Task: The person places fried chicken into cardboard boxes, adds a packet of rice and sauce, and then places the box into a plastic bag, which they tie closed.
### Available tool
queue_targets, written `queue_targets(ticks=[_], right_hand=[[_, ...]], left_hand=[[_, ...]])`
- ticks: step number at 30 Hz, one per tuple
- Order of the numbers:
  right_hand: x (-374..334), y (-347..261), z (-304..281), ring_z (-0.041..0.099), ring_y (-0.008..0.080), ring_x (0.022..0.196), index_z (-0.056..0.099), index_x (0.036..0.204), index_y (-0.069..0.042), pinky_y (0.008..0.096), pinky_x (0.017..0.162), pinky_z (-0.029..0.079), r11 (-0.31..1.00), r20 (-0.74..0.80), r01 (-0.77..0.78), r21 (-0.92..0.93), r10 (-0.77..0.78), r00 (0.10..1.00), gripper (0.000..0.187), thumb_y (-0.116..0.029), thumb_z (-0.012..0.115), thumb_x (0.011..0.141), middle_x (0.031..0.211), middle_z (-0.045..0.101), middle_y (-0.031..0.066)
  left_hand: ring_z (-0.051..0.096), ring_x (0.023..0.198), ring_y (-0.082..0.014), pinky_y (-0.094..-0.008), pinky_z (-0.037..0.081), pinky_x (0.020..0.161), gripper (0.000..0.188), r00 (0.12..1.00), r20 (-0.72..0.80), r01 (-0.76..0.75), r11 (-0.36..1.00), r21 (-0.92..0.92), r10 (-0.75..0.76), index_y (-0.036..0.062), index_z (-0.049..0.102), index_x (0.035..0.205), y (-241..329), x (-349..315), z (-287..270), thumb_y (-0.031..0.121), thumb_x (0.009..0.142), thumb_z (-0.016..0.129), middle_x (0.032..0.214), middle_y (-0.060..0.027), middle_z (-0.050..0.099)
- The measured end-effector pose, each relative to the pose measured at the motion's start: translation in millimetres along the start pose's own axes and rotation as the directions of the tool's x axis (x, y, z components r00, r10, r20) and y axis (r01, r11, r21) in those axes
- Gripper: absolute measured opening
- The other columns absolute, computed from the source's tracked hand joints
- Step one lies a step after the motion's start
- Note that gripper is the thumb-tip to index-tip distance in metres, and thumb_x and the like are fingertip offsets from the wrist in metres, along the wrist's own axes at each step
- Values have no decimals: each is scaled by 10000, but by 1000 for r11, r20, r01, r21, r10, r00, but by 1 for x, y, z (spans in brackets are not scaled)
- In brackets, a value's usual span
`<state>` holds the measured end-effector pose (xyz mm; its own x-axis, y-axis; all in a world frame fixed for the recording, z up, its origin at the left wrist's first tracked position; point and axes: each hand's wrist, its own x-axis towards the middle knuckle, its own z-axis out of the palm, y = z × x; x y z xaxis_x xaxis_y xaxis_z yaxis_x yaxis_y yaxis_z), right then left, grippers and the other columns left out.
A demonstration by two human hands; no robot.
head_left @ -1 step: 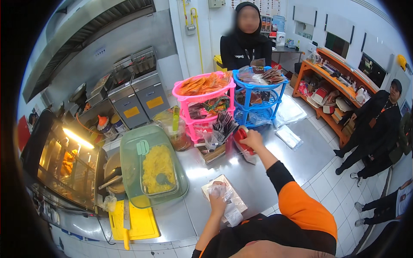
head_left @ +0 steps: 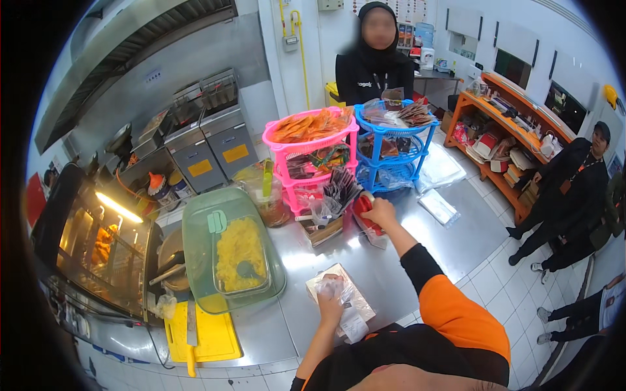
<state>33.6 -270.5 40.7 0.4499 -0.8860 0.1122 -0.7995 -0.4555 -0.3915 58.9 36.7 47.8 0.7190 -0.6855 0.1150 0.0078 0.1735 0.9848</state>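
My left hand (head_left: 330, 309) is closed around crumpled clear plastic (head_left: 331, 287) over a pale flat box (head_left: 355, 293) on the steel counter. A white printed slip (head_left: 354, 324) hangs beside that hand, at the box's near edge. My right arm reaches forward, and my right hand (head_left: 382, 215) grips a red tape dispenser (head_left: 362, 210). The dispenser stands right of a small box (head_left: 324, 232) holding pens and dark sachets (head_left: 343, 189). My fingertips on the plastic are partly blurred.
Pink (head_left: 282, 156) and blue (head_left: 391, 146) tiered baskets of packets stand at the back. Left are a green tub (head_left: 195, 218) of yellow food, a yellow cutting board (head_left: 218, 335) with a knife (head_left: 192, 332), and a lit warmer (head_left: 104, 254). A person (head_left: 374, 72) stands opposite; others stand right.
The view has shifted very slightly. My right hand stays on the red tape dispenser and my left stays at the plastic.
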Motion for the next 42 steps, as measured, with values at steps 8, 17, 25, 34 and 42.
queue_targets(ticks=[8, 17, 25, 34, 42], right_hand=[[-7, -13, 17, 604, 357, 956, 538, 1138, -44, 416, 808, 490, 993, -3, -59, 101, 60, 998, 701, -525, 711, 657, 1032, 602, 231], [-157, 122, 26, 361, 430, 1209, 349, 1369, -115, 503, 991, 310, 995, -361, -86, -50, 63, 930, 625, -298, 606, 829, 1321, 361, 280], [-200, 135, 30, 495, 330, 953, 604, 1027, -53, 402, 851, 394, 989, -288, 42, 142, 0, 958, 218, -16, 510, 834, 1006, 527, 148], [-173, 142, 56, 546, 267, 790, 548, 1048, -52, 375, 775, 424, 912, -459, 13, 409, 193, 867, 171, -59, 460, 901, 944, 526, 132], [-131, 58, 11, 550, 133, 683, 585, 1070, -44, 263, 635, 443, 633, -416, 203, 747, 208, 885, 185, -81, 529, 897, 756, 593, 61]], left_hand=[[467, 611, -92, -269, 389, 552, 147, 998, 14, 57, 998, 22, -57, 39, 532, 830, 1, 0, -1, 161, 895, 582, 657, -10, 505], [448, 582, -81, -263, 377, 535, 174, 997, 70, 18, 1000, 22, -20, 30, 528, 804, -28, 8, -6, 166, 893, 590, 629, 1, 493], [482, 611, -121, -284, 392, 582, 196, 958, 225, 177, 984, 17, -176, 27, 546, 798, -11, 15, -5, 193, 880, 611, 661, -27, 524], [483, 615, -110, -276, 392, 566, 186, 969, 215, 114, 992, 47, -122, 40, 553, 793, -18, 18, -3, 194, 885, 604, 657, -18, 528], [527, 655, -132, -288, 429, 602, 171, 975, 187, 104, 991, 81, -118, 44, 568, 863, -22, 19, -11, 203, 861, 632, 724, -40, 564]])
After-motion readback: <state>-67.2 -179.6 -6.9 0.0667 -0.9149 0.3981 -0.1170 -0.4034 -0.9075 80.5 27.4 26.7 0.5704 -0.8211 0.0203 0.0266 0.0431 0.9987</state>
